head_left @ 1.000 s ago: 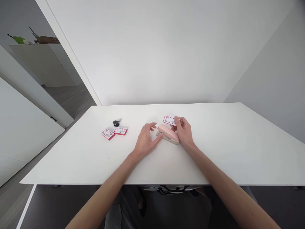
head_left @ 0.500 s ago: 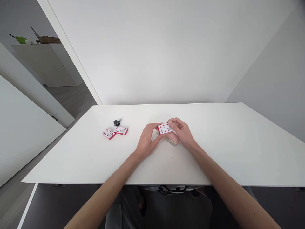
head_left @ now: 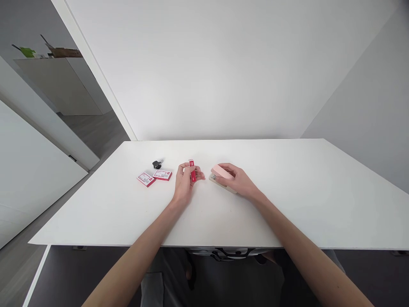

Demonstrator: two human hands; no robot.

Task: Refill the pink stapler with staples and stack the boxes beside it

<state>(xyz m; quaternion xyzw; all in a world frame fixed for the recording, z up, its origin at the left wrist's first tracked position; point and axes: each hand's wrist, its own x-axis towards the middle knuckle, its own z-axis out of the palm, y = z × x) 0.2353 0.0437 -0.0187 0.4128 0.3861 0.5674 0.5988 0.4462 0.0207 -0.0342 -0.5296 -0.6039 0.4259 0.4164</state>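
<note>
My left hand (head_left: 184, 183) pinches a small red and white staple box (head_left: 192, 171), held on edge just above the white table (head_left: 287, 204). My right hand (head_left: 236, 181) rests over a pink stapler (head_left: 220, 172) that lies on the table, fingers curled round it. Two more red and white staple boxes (head_left: 154, 177) lie to the left of my left hand. A small black object (head_left: 156, 163) sits just behind them.
The table's far edge meets a white wall. An open doorway at the left shows a floor and a cabinet (head_left: 60, 85) with things on top. Dark objects lie under the table's near edge (head_left: 223, 253).
The staple box passed from my right hand to my left hand, which carried it leftward and turned it on edge. My right hand settled onto the stapler.
</note>
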